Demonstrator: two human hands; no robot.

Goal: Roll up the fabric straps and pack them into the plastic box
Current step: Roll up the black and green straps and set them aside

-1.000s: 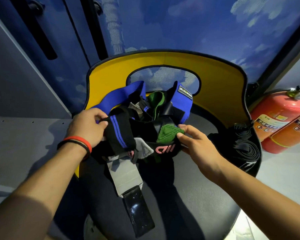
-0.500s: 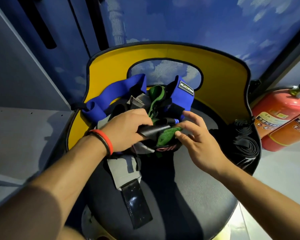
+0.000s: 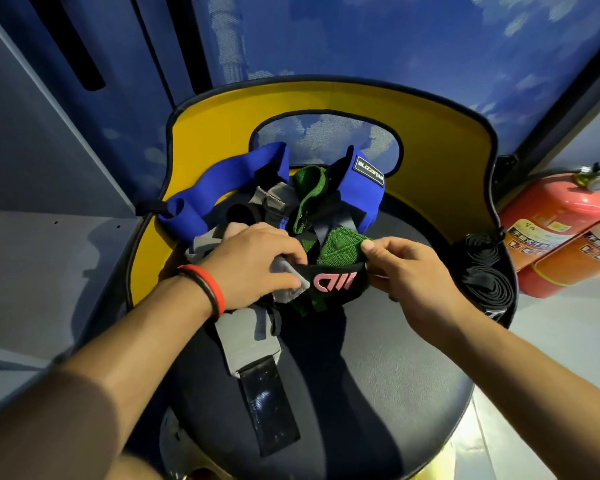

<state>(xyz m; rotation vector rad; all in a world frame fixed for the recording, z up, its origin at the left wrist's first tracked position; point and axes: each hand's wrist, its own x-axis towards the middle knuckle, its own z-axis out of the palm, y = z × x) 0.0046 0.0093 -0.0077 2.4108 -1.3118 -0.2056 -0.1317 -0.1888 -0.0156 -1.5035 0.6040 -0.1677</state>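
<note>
left hand, grip clamped over the folded end of a grey fabric strap at the centre of the frame, fingers curled down onto it and against a black band with a pink logo. right hand, just right of centre, grip closed on the corner of a green woven strap, thumb on top; whether it also holds the black band's end cannot be told. the two holds look meant to pin the tangle on one side while one strap is teased free for rolling. both forearms reach in from the lower corners, wrists bent slightly down, with red and black wristbands on the left wrist.

the rest of the heap, including a wide blue fabric strap, lies loose on the dark round chair seat below the yellow backrest, none of it rolled. the grey strap's tail runs to the lower centre. coiled black webbing sits at the seat's right edge, and two red fire extinguishers stand beyond. the plastic box is not in view, so packing appears some way off.
</note>
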